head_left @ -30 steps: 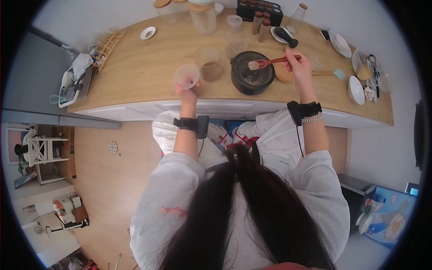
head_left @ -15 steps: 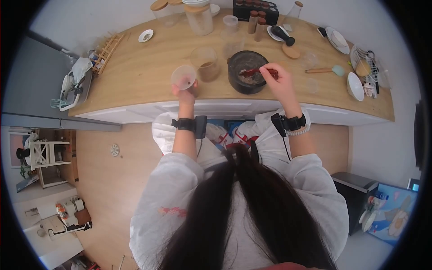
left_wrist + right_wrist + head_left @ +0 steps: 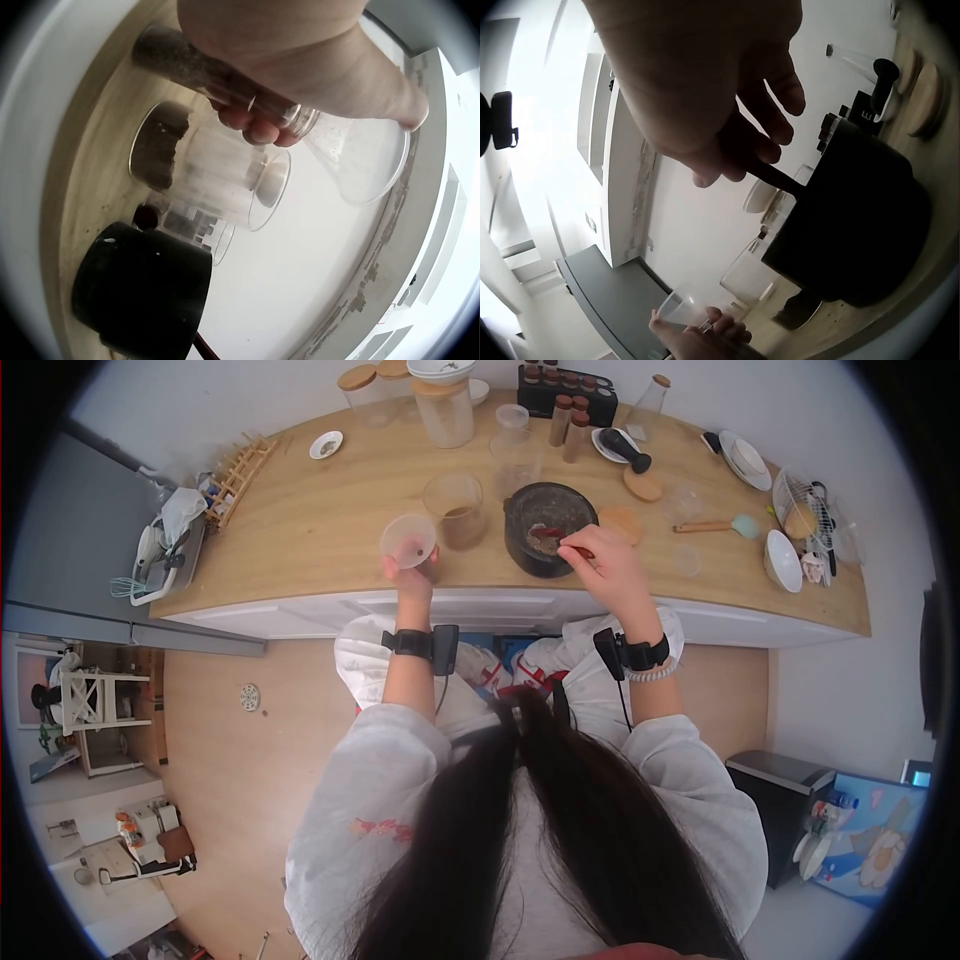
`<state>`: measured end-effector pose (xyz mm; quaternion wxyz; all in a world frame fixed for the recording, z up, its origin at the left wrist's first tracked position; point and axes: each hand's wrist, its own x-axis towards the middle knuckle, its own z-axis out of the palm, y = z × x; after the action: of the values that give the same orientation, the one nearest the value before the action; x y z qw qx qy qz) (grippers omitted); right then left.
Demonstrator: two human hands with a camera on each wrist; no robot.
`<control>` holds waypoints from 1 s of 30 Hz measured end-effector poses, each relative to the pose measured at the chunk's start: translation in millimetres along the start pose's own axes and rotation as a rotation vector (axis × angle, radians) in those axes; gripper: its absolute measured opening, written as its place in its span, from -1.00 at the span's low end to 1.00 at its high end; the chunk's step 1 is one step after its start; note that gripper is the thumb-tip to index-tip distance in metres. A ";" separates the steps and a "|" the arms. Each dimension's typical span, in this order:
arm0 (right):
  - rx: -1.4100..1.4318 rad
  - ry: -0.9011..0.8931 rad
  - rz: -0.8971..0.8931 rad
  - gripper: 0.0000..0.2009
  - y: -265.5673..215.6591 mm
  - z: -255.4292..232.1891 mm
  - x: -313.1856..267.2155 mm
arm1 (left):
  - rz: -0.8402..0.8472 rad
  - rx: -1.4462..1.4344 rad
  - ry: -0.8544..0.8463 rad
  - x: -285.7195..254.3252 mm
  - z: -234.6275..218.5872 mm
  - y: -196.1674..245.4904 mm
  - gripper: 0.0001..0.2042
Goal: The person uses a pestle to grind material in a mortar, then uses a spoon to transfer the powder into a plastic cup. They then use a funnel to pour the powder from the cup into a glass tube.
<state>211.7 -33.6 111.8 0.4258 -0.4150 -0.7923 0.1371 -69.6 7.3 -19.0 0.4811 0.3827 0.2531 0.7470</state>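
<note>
My left hand (image 3: pixel 412 575) grips a narrow glass tube (image 3: pixel 180 60) with brown powder in its lower part, a clear funnel (image 3: pixel 409 540) sitting at its mouth. To the right stands a black mortar (image 3: pixel 530 548) with grey-brown ground material (image 3: pixel 543 540) inside. My right hand (image 3: pixel 612 572) pinches the handle of a dark red spoon (image 3: pixel 549 533), whose head is down in the mortar. In the right wrist view the handle (image 3: pixel 776 178) passes over the mortar's rim and the spoon's head is hidden. Between the funnel and mortar stands a clear glass jar (image 3: pixel 455 510) holding brown powder.
Behind stand lidded jars (image 3: pixel 445 418), capped tubes (image 3: pixel 575 438), a black rack (image 3: pixel 567 402) and a pestle (image 3: pixel 626 452) on a plate. Rightward are a wooden lid (image 3: pixel 643 484), a spatula (image 3: pixel 715 527) and a white bowl (image 3: pixel 783 561). A small dish (image 3: pixel 326 445) sits at back left.
My right hand has moved left and down, lowering the spoon, which held a heap of material above the mortar, into the mortar. My left hand has barely moved.
</note>
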 end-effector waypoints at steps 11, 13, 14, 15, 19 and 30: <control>0.453 0.119 0.309 -0.84 24.9 9.4 3.3 | 0.009 0.148 0.151 -10.1 13.3 -9.5 -0.29; 0.615 0.189 0.417 -0.80 40.9 13.5 5.3 | 0.037 0.168 0.163 -10.9 7.7 -21.5 -0.32; 0.636 0.220 0.482 -0.80 46.0 13.7 6.7 | 0.068 0.205 0.137 -12.0 3.0 -27.9 -0.34; 0.657 0.249 0.548 -0.79 50.5 13.5 8.0 | 0.099 0.243 0.112 -12.1 -1.9 -34.3 -0.35; 0.742 0.313 0.737 -0.75 65.0 12.4 6.2 | 0.296 0.635 -0.041 -17.8 29.4 -10.2 -0.38; 0.970 0.428 0.870 -0.73 80.3 8.4 -15.8 | 0.208 0.810 -0.167 -24.0 45.9 -2.5 -0.31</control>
<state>253.2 4.9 52.1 0.6167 -0.4759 -0.3010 0.5501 -25.0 -13.1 -2.2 0.2330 0.6234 0.4464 0.5982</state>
